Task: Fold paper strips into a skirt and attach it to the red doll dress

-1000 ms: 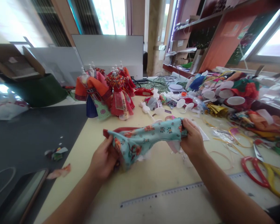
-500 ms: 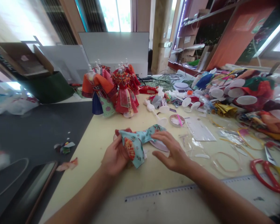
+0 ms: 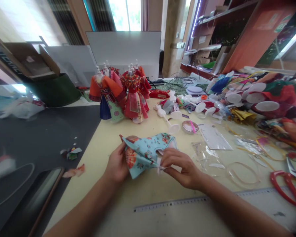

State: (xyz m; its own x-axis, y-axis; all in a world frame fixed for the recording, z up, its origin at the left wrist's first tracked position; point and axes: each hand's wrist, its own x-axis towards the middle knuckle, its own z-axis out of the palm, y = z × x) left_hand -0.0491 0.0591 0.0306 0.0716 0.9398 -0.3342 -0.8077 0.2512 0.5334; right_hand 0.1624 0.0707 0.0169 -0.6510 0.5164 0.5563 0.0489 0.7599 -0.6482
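Our right hand, spread before, now pinched white tab on teal floral cloth; left hand gripped cloth's left side.

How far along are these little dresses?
Done: the orange dress and the red dress look finished, standing up on their stands. In hand: the blue flowered cloth, held by the left hand and pinched by the right hand. Left: that cloth doesn't look like a whole dress yet, and a bare white stand lies nearby.
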